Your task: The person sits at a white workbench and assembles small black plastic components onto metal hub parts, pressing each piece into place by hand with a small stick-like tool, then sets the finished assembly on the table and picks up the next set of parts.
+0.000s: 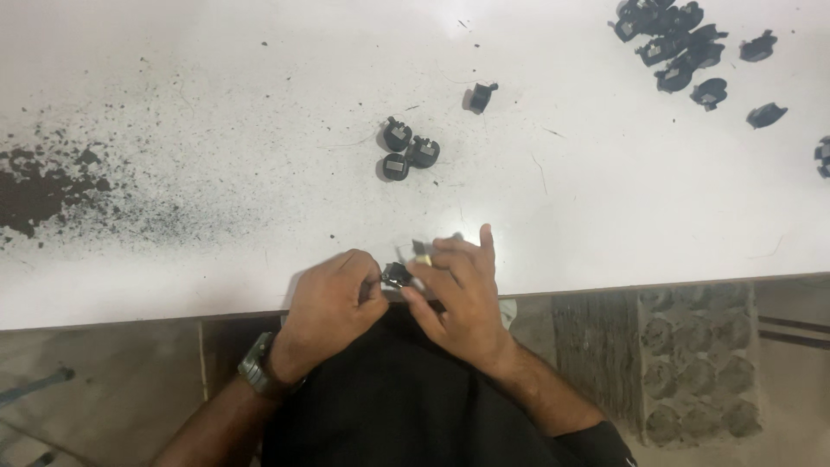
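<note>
Both my hands meet at the near edge of a white table [259, 130]. My left hand [333, 303], with a wristwatch [256, 367] on its wrist, pinches a small black plastic part [396, 275] between thumb and fingers. My right hand [458, 294] closes on the same part from the right, and a small pale piece [422, 259] shows at its fingertips. Most of the part is hidden by my fingers.
Three round black parts [405, 149] lie grouped mid-table, one more black part [480, 95] lies beyond them. A heap of several black parts [683, 47] sits at the far right. Dark powder [43, 186] is smeared at the left. A patterned floor [692, 372] shows below the table edge.
</note>
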Demonstrator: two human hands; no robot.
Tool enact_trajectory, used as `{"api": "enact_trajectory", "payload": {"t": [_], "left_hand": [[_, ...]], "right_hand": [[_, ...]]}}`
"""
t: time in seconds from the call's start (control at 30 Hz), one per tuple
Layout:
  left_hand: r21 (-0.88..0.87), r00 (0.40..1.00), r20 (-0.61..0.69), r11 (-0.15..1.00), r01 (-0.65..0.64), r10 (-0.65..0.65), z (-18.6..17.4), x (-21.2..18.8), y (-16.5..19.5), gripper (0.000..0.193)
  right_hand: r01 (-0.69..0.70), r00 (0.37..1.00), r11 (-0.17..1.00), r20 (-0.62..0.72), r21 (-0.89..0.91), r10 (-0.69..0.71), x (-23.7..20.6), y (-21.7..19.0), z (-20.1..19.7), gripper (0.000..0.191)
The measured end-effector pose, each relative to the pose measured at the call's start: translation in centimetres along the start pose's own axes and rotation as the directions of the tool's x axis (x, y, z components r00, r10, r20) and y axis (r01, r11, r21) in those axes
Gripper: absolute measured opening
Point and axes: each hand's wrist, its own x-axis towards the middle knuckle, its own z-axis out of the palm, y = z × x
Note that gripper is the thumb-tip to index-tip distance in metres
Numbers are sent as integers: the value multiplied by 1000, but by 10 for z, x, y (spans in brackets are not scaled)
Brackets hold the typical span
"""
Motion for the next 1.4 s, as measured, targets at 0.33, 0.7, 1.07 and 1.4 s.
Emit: {"api": "enact_trajectory", "payload": {"t": [0.33,0.7,1.07,1.4], "left_hand": [[-101,1000,-16,995,-5,4,2,-2,-3,16],[-213,999,-13,976,-46,44,4,-5,-2,11],[320,995,25,944,84,-97,-25,111,0,58],[-22,906,155,918,-396,394,-30,48,-8,27]], "right_hand": [[42,997,981,-79,189,-28,-18,-6,29,36],[62,997,989,-51,132,-56,-18,-6,29,36],[-168,963,984,-225,-62,151,-13,29,-14,20],[-60,997,998,53,-22,61,10,29,-27,33]]}}
